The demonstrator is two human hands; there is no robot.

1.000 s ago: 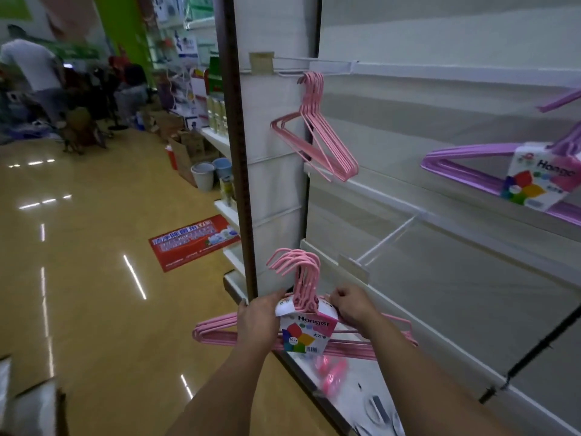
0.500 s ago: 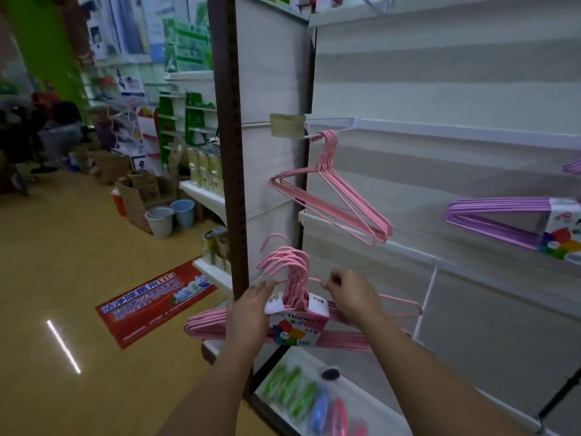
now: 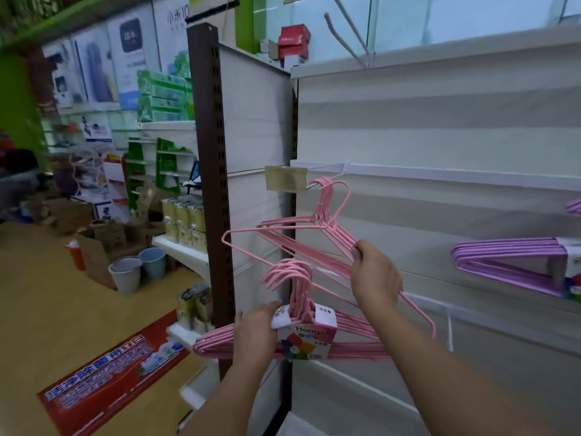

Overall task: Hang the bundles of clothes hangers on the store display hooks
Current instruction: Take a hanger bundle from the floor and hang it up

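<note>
— While the left hand (image 3: 256,328) grips the labelled pink bundle (image 3: 301,336) low before the shelving, where is the right?
— Curled around the loose pink hangers (image 3: 301,237) hanging from the hook (image 3: 327,179) behind a tag (image 3: 285,179).
— Anything else?
— Purple hangers (image 3: 515,262) at right.

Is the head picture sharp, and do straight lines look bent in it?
Head view: soft overall; the left aisle is blurred most. The brown post leans and the shelf rails slope, a wide-angle effect. The pack label by the left hand is only partly readable.
</note>
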